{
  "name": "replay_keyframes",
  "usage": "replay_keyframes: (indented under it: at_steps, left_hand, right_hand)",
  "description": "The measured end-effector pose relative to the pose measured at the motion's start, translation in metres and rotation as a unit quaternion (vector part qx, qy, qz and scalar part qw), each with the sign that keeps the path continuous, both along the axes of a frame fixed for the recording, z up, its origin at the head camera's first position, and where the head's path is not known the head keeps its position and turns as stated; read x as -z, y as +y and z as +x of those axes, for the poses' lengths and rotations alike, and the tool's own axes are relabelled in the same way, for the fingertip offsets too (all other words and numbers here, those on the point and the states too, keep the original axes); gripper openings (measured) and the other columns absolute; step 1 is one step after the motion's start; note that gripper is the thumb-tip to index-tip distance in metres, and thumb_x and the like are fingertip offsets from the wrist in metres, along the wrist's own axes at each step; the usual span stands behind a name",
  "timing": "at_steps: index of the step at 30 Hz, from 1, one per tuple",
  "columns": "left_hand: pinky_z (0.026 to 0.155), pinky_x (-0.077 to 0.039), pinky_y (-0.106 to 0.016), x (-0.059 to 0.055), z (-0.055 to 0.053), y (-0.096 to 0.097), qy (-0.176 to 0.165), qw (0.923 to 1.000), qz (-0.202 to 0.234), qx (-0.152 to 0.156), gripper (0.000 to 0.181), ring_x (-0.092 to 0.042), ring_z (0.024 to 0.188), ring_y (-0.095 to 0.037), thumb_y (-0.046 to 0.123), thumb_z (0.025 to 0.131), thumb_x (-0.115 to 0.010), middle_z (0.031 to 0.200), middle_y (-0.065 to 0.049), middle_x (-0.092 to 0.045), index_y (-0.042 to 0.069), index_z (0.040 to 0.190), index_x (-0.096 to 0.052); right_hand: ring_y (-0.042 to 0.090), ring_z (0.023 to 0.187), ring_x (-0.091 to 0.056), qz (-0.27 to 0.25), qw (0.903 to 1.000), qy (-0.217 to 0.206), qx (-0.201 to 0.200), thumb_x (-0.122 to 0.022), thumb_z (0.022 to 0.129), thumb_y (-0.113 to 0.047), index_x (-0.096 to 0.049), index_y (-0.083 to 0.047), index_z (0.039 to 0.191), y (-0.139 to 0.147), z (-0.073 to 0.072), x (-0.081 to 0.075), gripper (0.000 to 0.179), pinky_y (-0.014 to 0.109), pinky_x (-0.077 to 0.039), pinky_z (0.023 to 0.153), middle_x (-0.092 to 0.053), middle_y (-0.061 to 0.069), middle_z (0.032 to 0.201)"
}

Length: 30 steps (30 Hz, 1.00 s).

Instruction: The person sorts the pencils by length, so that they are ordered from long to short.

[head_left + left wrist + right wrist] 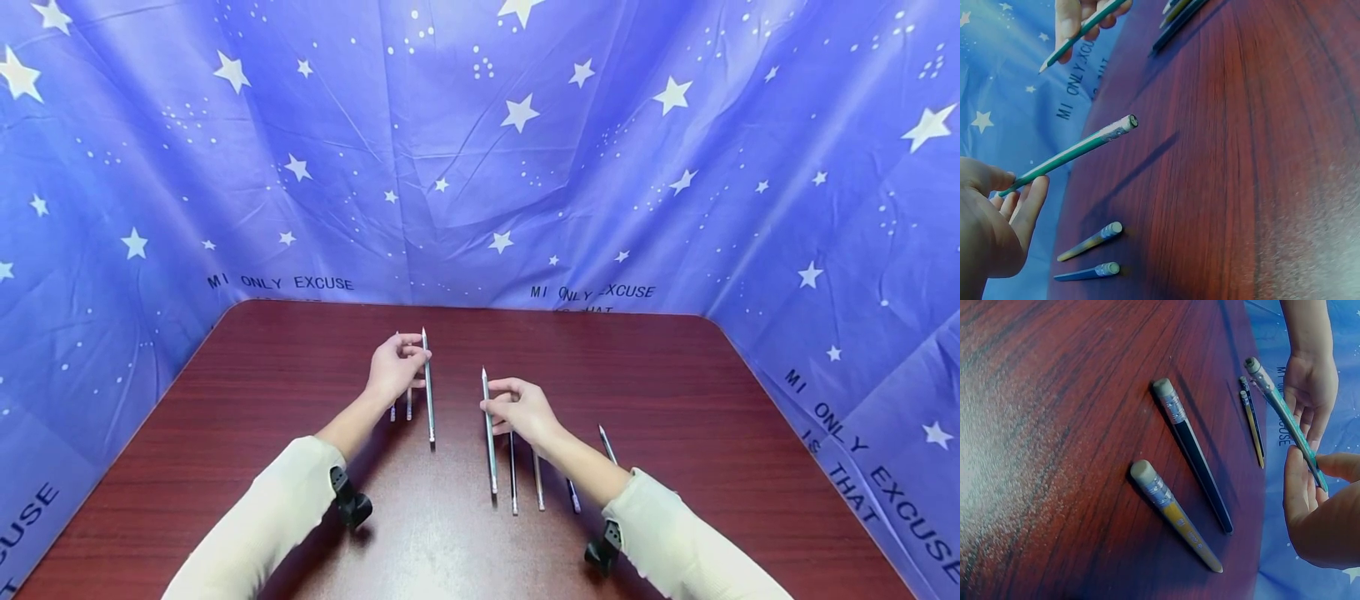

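My left hand (394, 368) pinches a green pencil (1072, 154) between thumb and fingers, its point facing away and its eraser end toward me, raised over the table. My right hand (528, 412) pinches a second green pencil (1286, 417) the same way, a short distance to the right. Beside and partly behind the left hand lie a yellow pencil (1089, 242) and a dark pencil (1085, 274). Close to the right hand, a black pencil (1202, 472) and another yellow pencil (1180, 522) lie side by side on the table.
Further right, a dark pencil (573, 497) lies partly under my right forearm, and another pencil (607, 445) shows past it. The reddish-brown wooden table (300, 358) ends at a blue star-patterned curtain (465, 150).
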<state>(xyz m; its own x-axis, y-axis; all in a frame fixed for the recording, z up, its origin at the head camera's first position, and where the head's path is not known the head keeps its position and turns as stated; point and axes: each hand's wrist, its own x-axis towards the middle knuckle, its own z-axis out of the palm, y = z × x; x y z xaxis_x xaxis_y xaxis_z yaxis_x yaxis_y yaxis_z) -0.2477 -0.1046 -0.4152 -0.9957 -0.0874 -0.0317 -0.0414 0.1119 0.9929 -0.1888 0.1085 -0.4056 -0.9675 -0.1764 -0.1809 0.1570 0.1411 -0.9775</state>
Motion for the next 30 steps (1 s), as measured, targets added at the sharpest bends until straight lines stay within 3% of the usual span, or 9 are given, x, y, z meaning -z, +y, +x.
replay_keyframes:
  at_steps: [5,17,24,30]
  left_hand:
    - [0.054,-0.058,-0.028,0.002,-0.009,-0.001,0.007,0.9999,-0.012,-0.005,0.035,-0.058,0.061,-0.009,0.004,0.087,-0.06,0.088,-0.006,-0.064,-0.001,0.121,-0.053]
    - [0.06,-0.06,-0.037,-0.001,-0.025,-0.003,0.006,0.9984,-0.052,-0.023,0.035,-0.059,0.062,-0.012,0.003,0.086,-0.061,0.093,-0.014,-0.065,-0.001,0.119,-0.054]
    - [0.057,-0.059,-0.034,0.004,-0.036,-0.002,-0.003,0.9968,-0.076,-0.023,0.034,-0.058,0.06,-0.013,0.002,0.085,-0.061,0.085,-0.007,-0.061,-0.001,0.118,-0.055]
    - [0.054,-0.059,-0.031,0.011,-0.044,-0.002,-0.024,0.997,-0.07,-0.022,0.033,-0.056,0.058,-0.011,0.001,0.085,-0.059,0.083,-0.006,-0.059,-0.002,0.118,-0.055]
  right_hand:
    - [0.012,0.056,-0.057,-0.002,1.0,0.0,-0.001,-0.063,0.082,0.001,-0.054,0.007,0.119,0.001,-0.001,0.002,0.039,0.025,-0.057,0.056,-0.063,0.002,0.074]
    - [0.01,0.057,-0.056,0.004,1.0,0.002,0.0,-0.065,0.083,-0.002,-0.053,0.007,0.122,0.003,-0.002,0.002,0.042,0.027,-0.058,0.057,-0.06,-0.001,0.072]
    - [0.01,0.057,-0.056,0.011,0.9999,0.005,0.005,-0.065,0.082,-0.003,-0.053,0.007,0.121,0.003,-0.002,0.003,0.042,0.028,-0.058,0.057,-0.061,0.0,0.072]
    - [0.01,0.056,-0.055,0.014,0.9998,0.005,0.015,-0.066,0.081,-0.001,-0.056,0.006,0.118,0.002,-0.002,0.005,0.04,0.031,-0.059,0.058,-0.06,0.0,0.071]
